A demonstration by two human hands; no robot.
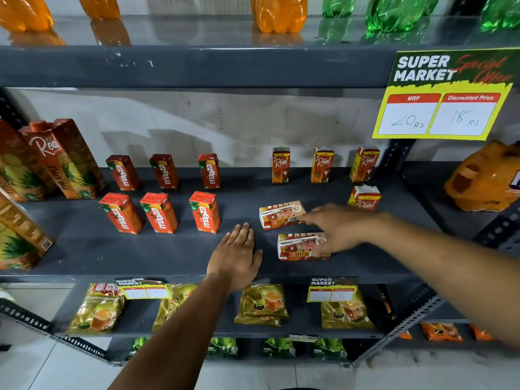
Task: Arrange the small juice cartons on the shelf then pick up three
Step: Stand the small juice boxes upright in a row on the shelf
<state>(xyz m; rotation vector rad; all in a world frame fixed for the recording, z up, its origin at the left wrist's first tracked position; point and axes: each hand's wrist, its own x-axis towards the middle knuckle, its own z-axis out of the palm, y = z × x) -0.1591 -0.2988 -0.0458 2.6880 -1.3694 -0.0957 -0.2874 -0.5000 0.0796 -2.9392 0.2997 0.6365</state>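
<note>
On the dark grey shelf (174,254) several small red Maaza cartons (161,212) stand upright in two rows at the left. Small orange Real cartons stand upright at the back right (322,165), with one more (364,197) nearer the front. Two Real cartons lie flat: one (281,215) further back, the other (298,247) near the front edge. My right hand (334,226) reaches in from the right, fingers spread and blurred, over the two lying cartons and touching them. My left hand (235,257) lies flat and open on the shelf, just left of the lying cartons.
Large Real pineapple cartons (63,159) stand at the shelf's left end. A yellow price sign (441,108) hangs from the shelf above, where orange and green bottles stand. An orange multipack (486,178) sits at the right. Tea pouches (263,304) fill the shelf below.
</note>
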